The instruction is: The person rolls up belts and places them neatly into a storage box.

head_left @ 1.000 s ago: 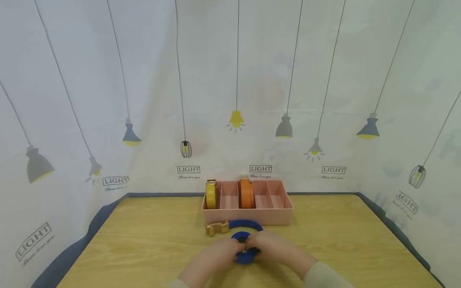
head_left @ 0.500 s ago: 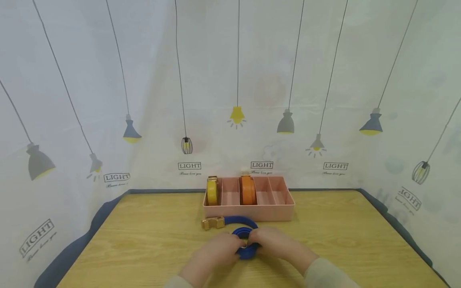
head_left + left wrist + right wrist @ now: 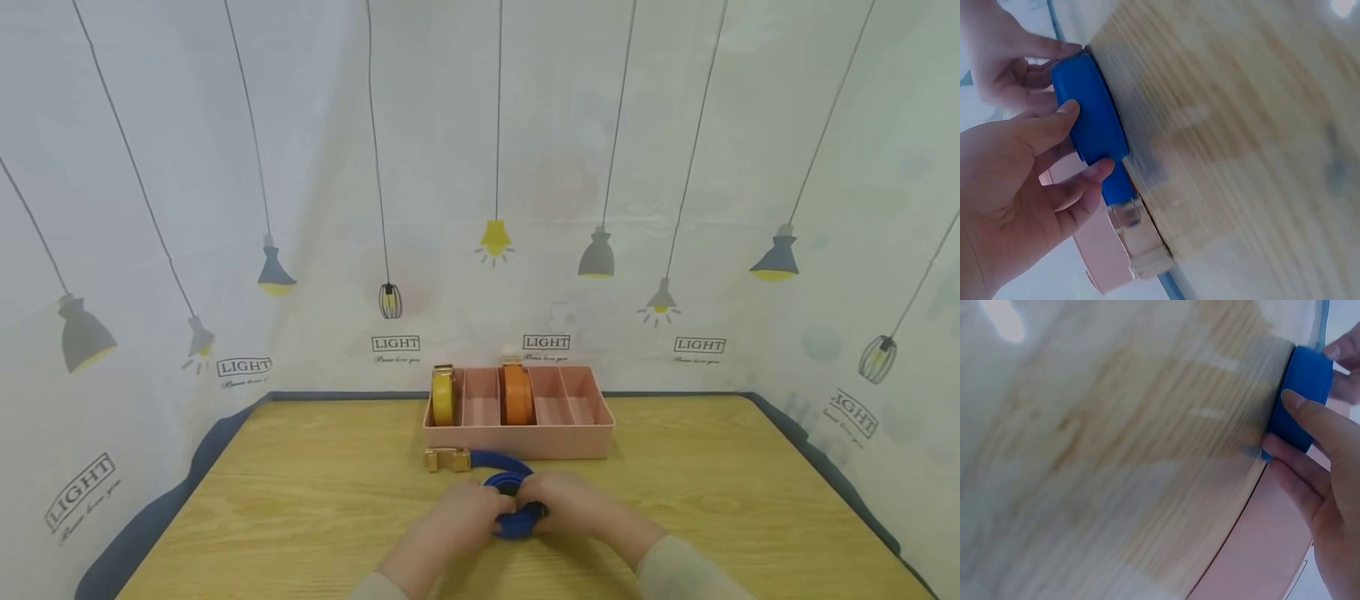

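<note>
A blue belt (image 3: 517, 525) stands on edge on the table, coiled for most of its length. Its free end curves back and left to a gold buckle (image 3: 447, 459), also in the left wrist view as a shiny metal buckle (image 3: 1140, 240). My left hand (image 3: 471, 515) grips the coil's left side, its thumb on the outer face in the left wrist view. From the right, my right hand (image 3: 564, 502) holds the coil, thumb pressed on the outside and fingers at the edge in the right wrist view. Some fingertips are hidden inside the coil.
Just behind the belt stands a pink divided box (image 3: 517, 443). A rolled yellow belt (image 3: 443, 398) is in its leftmost compartment and a rolled orange belt (image 3: 517, 396) in the middle one. A lamp-printed curtain (image 3: 480, 125) surrounds the wooden table (image 3: 300, 500).
Both hands stay on the blue coil. The buckle end shifts slightly and the free length beside the coil looks a little shorter. The head view tilts slightly.
</note>
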Action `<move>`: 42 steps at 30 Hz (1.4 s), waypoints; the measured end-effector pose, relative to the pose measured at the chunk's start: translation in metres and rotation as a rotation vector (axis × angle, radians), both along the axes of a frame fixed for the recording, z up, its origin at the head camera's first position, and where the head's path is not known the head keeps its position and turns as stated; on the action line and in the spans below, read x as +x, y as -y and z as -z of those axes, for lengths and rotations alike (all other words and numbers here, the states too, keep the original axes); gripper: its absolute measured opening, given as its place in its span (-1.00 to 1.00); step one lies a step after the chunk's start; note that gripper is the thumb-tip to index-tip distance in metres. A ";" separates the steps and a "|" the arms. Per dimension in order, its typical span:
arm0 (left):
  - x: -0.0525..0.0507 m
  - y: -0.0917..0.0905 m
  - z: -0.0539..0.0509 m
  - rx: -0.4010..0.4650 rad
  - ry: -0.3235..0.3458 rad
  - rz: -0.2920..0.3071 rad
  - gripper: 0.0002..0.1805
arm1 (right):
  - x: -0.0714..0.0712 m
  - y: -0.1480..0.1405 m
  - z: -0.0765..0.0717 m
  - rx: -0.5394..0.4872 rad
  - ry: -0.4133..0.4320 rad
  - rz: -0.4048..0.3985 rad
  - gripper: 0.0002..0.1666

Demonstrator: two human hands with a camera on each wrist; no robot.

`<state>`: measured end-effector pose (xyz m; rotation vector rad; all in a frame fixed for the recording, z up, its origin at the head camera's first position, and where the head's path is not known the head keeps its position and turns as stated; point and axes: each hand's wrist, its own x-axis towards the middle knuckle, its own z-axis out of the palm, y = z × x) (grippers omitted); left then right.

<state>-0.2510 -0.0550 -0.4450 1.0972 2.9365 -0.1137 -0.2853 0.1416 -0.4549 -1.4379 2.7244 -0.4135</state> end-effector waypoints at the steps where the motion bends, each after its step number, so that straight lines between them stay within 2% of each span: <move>1: -0.001 0.002 0.000 0.007 0.016 0.003 -0.79 | 0.001 -0.001 0.000 0.002 -0.008 -0.011 -0.70; 4: -0.001 0.007 -0.002 0.020 0.062 -0.005 -0.74 | 0.002 -0.003 -0.002 0.029 -0.031 -0.037 -0.62; 8: -0.002 0.009 -0.006 0.026 0.077 -0.035 -0.85 | 0.001 0.000 -0.004 0.067 -0.070 -0.067 -0.61; 11: -0.002 0.006 -0.007 0.000 0.027 -0.040 -0.91 | -0.001 0.003 -0.006 0.090 -0.099 -0.086 -0.62; 15: 0.001 0.001 -0.005 -0.062 -0.026 -0.027 -0.83 | -0.001 0.005 -0.008 0.117 -0.113 -0.099 -0.59; 18: 0.002 -0.004 -0.004 -0.089 -0.039 -0.025 -0.80 | 0.001 0.005 -0.008 0.132 -0.118 -0.093 -0.57; 26: 0.001 -0.012 -0.007 -0.096 -0.014 -0.033 -0.85 | 0.005 0.005 -0.007 0.129 -0.102 -0.048 -0.64; 32: 0.001 -0.002 -0.009 -0.027 0.045 -0.020 -0.85 | 0.006 0.002 -0.004 0.026 -0.018 -0.028 -0.66; 37: 0.001 0.009 -0.015 0.030 0.089 -0.020 -0.76 | 0.006 0.002 -0.005 0.028 -0.004 -0.042 -0.65; 42: 0.003 0.009 -0.018 0.009 0.071 -0.044 -0.78 | 0.006 0.006 -0.007 0.033 0.022 -0.042 -0.73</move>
